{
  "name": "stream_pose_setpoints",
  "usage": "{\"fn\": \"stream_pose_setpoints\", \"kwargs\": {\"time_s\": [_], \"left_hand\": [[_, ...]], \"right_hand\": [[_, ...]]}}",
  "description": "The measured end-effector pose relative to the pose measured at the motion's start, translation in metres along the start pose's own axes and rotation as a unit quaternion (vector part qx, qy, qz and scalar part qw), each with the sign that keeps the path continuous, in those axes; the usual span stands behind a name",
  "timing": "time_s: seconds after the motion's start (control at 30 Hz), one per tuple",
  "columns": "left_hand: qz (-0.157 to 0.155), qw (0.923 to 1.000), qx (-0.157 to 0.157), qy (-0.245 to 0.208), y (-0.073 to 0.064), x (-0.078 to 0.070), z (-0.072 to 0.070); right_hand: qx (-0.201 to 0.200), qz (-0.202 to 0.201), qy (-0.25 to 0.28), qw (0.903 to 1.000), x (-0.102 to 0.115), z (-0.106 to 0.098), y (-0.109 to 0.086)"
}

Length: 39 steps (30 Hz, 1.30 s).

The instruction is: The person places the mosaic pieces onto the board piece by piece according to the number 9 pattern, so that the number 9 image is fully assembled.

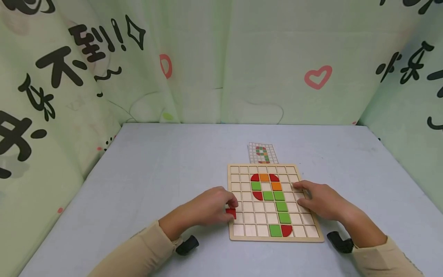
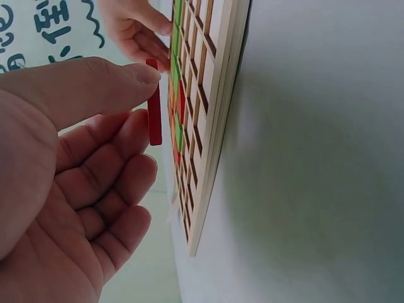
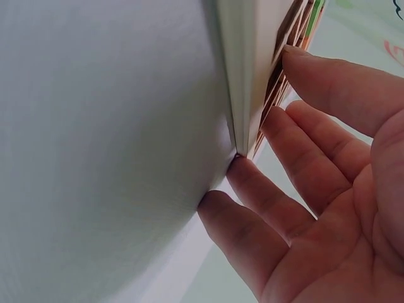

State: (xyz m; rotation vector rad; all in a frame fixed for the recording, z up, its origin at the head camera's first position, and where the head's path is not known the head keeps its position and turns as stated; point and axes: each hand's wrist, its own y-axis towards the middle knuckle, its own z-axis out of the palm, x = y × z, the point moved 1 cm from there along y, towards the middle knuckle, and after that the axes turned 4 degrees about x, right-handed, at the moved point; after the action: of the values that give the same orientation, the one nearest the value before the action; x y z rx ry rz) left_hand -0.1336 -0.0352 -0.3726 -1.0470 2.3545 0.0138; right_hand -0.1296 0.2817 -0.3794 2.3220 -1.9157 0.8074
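Observation:
My left hand [image 1: 212, 206] pinches a red tile [image 1: 230, 212] between thumb and fingers, over the left edge of a wooden grid board [image 1: 277, 239]. In the left wrist view the red tile [image 2: 154, 104] stands edge-on at the thumb tip. My right hand [image 1: 325, 202] rests at the board's right side; its fingers are loosely bent, and the right wrist view has fingertips [image 3: 238, 165] against the board's edge. Several tiles sit in the grid: green squares [image 1: 282, 206], orange squares [image 1: 264, 177] and red pieces with a rounded corner [image 1: 286, 231].
Behind the board lies a white pattern card [image 1: 272, 152] with a small coloured grid, its near edge at the board's far rim. The table [image 1: 166, 165] has a pale cloth surface. A light green printed curtain [image 1: 256, 57] hangs around its back and sides.

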Motion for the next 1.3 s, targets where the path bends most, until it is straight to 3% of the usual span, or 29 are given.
{"fn": "stream_pose_setpoints", "kwargs": {"time_s": [1.3], "left_hand": [[0.049,0.9984,0.017,0.021,0.033,-0.030,0.011]], "right_hand": [[0.001,0.001,0.001,1.0000,0.000,0.001,0.000]]}}
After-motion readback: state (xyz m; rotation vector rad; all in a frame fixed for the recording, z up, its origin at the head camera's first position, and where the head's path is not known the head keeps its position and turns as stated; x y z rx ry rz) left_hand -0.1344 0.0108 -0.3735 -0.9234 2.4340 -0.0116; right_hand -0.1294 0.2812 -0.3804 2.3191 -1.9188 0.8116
